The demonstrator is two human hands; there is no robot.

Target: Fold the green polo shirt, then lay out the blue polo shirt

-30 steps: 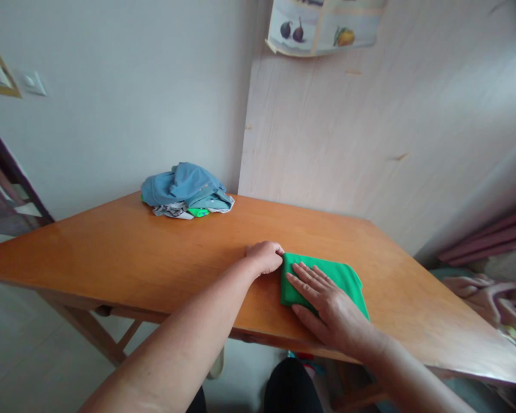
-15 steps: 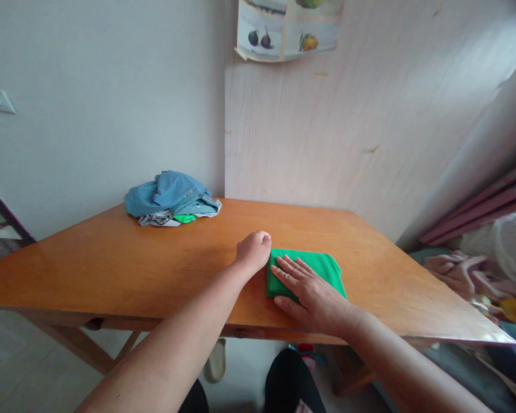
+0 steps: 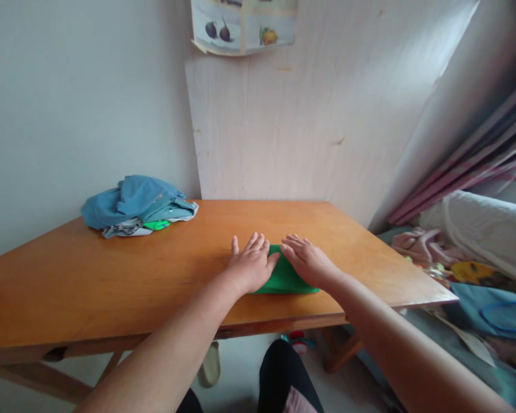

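A folded green cloth [image 3: 286,280] lies near the front edge of the wooden table. My left hand [image 3: 251,267] rests over its left side, palm down with the fingers spread. Over the right side lies my right hand [image 3: 309,263], flat, its fingers stretched out toward the wall. Both hands cover much of the cloth, so its outer edges are partly hidden, and I cannot tell what kind of garment it is.
A crumpled pile of blue, grey and green clothes [image 3: 140,203] sits at the table's back left. The wooden table [image 3: 189,258] meets a wall with a fruit picture [image 3: 245,28]. To the right are a pink curtain [image 3: 464,155] and heaped bedding [image 3: 494,229].
My left hand has opened from a fist and moved onto the cloth. My right hand has shifted toward the cloth's far right side. The view has turned to the right.
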